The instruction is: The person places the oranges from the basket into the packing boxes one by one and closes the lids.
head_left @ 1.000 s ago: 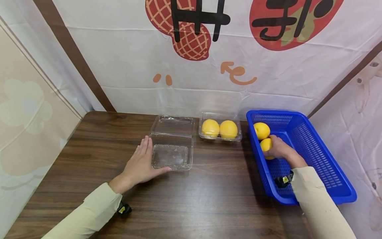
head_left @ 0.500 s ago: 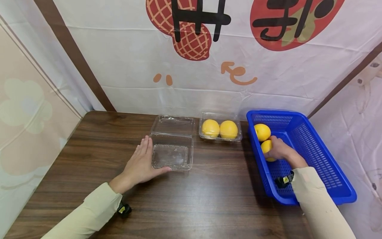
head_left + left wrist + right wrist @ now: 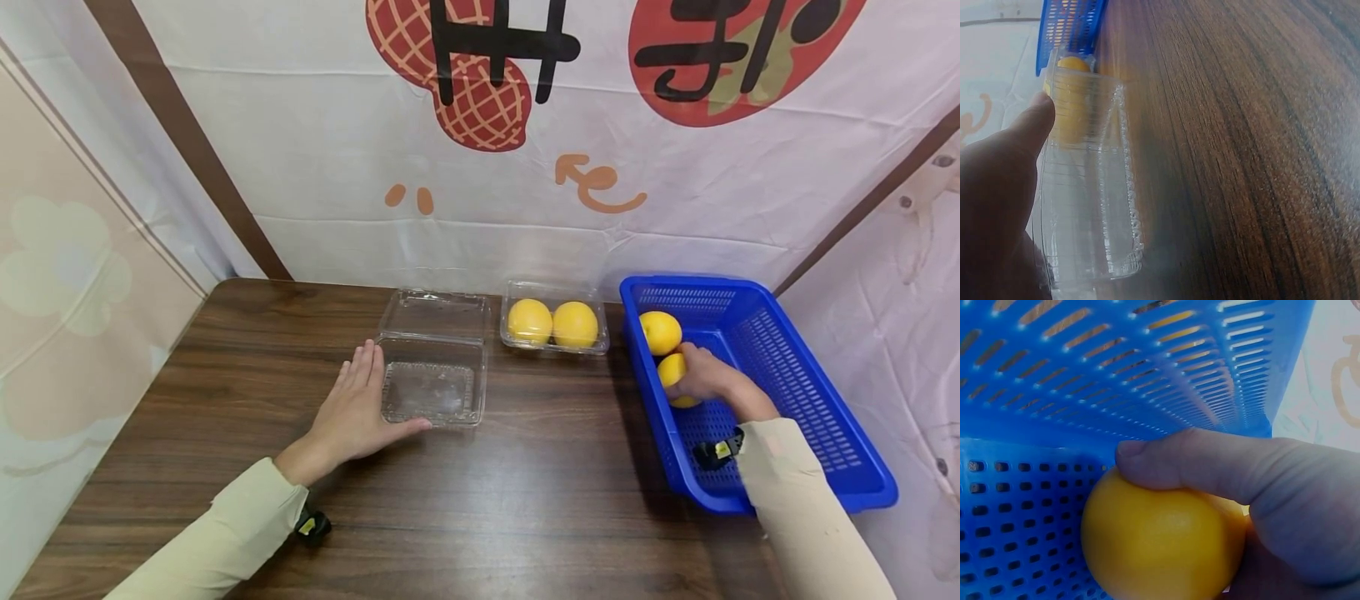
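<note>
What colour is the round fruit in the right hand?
The fruit is golden yellow, with no pattern visible; the right wrist view shows it best.

The head view is bright, with pale glare on the tabletop [image 3: 495, 500] at lower centre; in the hazy left wrist view, the left hand [image 3: 1000, 200] looks dark.

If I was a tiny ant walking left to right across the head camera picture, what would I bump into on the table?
Left hand → open clear box → closed clear box with two yellow fruits inside → blue basket.
</note>
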Available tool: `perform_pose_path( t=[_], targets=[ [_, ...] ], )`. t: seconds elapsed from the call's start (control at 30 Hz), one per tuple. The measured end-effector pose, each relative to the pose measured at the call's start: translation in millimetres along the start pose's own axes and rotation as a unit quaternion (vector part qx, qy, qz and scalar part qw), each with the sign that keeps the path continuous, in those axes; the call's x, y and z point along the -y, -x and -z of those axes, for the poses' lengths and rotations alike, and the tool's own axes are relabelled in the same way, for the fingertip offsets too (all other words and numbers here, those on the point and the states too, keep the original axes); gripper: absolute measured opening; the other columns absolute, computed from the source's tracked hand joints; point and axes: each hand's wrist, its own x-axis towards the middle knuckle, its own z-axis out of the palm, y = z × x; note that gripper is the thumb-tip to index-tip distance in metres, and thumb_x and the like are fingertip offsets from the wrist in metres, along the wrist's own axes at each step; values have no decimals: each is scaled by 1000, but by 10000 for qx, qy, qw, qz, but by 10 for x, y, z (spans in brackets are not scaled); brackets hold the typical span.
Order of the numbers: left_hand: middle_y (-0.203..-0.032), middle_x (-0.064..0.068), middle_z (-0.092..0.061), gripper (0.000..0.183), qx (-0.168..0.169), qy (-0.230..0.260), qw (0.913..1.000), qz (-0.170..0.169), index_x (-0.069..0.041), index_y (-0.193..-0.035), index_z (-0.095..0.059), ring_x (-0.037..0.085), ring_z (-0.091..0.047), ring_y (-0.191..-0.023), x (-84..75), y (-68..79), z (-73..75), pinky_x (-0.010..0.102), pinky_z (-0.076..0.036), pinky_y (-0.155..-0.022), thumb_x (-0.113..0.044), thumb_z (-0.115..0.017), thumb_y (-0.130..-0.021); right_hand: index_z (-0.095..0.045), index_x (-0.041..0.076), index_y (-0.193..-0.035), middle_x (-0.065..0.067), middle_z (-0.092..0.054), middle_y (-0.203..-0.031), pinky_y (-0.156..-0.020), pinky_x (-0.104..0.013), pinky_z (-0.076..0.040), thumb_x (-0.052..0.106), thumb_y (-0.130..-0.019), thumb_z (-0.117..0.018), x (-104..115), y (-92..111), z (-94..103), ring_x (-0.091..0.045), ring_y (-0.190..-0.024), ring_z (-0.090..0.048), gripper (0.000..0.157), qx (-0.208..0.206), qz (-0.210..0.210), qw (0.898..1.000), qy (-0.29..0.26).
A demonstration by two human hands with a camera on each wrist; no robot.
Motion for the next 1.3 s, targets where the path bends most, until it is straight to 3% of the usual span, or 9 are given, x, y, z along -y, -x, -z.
perform_pose_path(
  t=[0.23, 0.67, 1.3],
  targets=[
    [-166, 30, -2, 138, 18, 35, 10000, 22, 13, -157, -7, 44, -5, -154, 2, 1, -2, 55, -9, -125, -85, -62, -76, -40, -19, -131, -28, -59, -104, -81, -51, -52, 11, -74, -80, 21, 44, 43, -37, -90, -58, 76, 57, 191, 9998, 37],
    [-166, 29, 1, 138, 40, 81, 10000, 16, 13, -157, -6, 44, -5, -154, -1, 6, 3, 55, -10, -125, -84, -62, -77, -39, -17, -138, -25, -59, -108, -82, -49, -52, 16, -76, -84, 63, 103, 135, -35, -94, -58, 84, 293, 201, 9994, 45],
    [-166, 31, -1, 138, 57, 60, 10000, 23, 14, -157, -7, 44, -6, -154, -8, 2, 8, 55, -11, -125, -84, -62, -77, -42, -15, -135, -22, -58, -106, -80, -47, -50, 22, -74, -88, 135, 257, 328, -36, -95, -55, 85, 27, 431, 9985, 335]
  ],
)
